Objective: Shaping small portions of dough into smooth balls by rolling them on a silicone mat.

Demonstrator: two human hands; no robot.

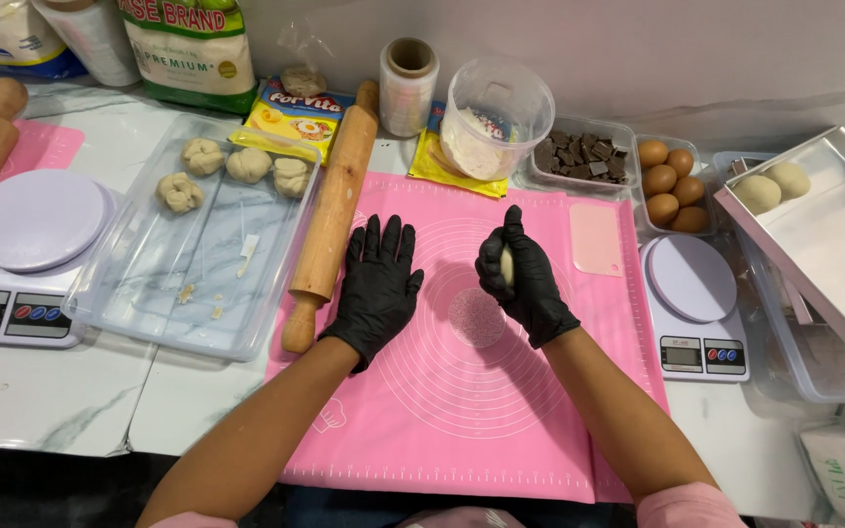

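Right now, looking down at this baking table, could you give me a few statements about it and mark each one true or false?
1. The right hand holds a piece of dough. True.
2. The left hand grips the rolling pin. False: it lies flat and open on the pink mat, beside the pin.
3. The clear tray holds four dough pieces. True.
4. The eggs lie on the right scale. False: they sit in a container behind it.
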